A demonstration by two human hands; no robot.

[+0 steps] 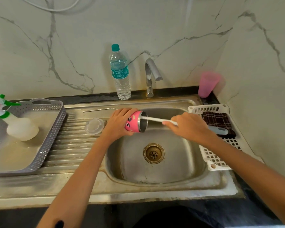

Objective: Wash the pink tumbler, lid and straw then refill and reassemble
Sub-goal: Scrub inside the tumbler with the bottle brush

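My left hand (119, 122) grips the pink tumbler (134, 121) on its side over the left edge of the sink basin (179, 162), its steel mouth facing right. My right hand (187, 125) holds the white handle of a bottle brush (156, 119); the brush end is inside the tumbler and hidden. The clear lid (94, 125) lies flat on the ribbed drainboard just left of my left hand. The metal straw (99, 110) lies along the back of the drainboard.
A water bottle (120, 73) with a teal cap and the tap (150, 76) stand behind the sink. A pink cup (207, 83) is at the back right. A white basket (220, 145) with a dark cloth sits right; a grey tray (53, 129) with a spray bottle (15, 122) sits left.
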